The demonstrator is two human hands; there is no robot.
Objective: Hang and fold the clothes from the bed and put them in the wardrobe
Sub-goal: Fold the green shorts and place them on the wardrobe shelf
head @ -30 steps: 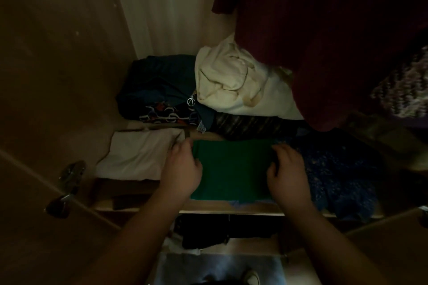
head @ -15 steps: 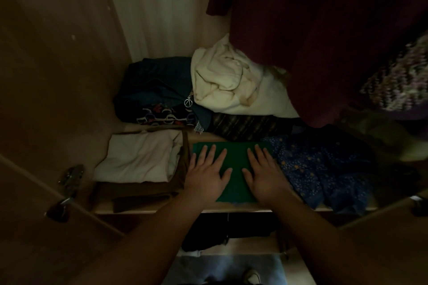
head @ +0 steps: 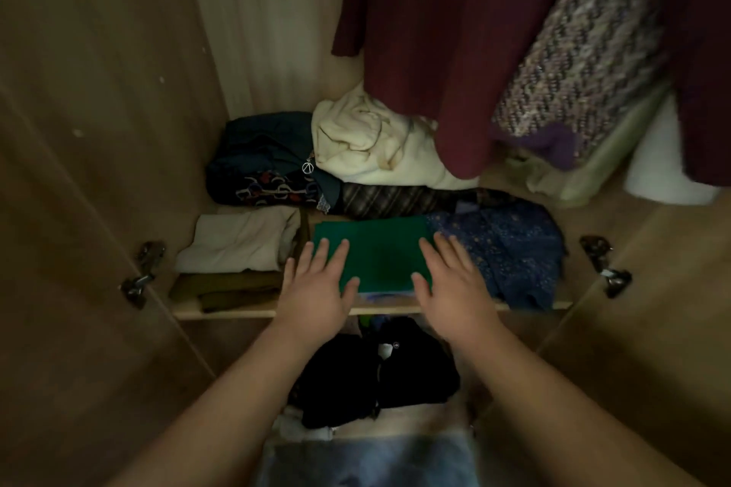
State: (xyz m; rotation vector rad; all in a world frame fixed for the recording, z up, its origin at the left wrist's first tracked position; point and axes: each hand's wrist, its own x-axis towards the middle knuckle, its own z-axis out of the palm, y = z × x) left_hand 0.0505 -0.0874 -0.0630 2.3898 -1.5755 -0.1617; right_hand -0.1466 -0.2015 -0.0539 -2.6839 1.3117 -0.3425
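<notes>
A folded green garment [head: 375, 249] lies flat on the wardrobe shelf [head: 229, 313], near its front edge. My left hand [head: 316, 285] lies with straight, spread fingers on the garment's left edge. Over the garment's right edge my right hand [head: 451, 281] is spread the same way, fingertips touching the cloth. Neither hand holds anything. The garment sits between a white folded stack [head: 241, 241] on the left and a blue patterned cloth [head: 510, 249] on the right.
Behind the green garment lie a dark navy pile [head: 261, 162], a cream bundle [head: 364, 142] and striped fabric [head: 395, 200]. A maroon garment [head: 435, 32] and a knitted one [head: 585, 51] hang above. Black clothes [head: 375, 376] fill the lower shelf. Open wardrobe doors with hinges [head: 142, 273] flank both sides.
My hands first gripped the green garment's sides, then flattened on its middle, and have now slid apart and back toward its front corners. The view has pulled back a little.
</notes>
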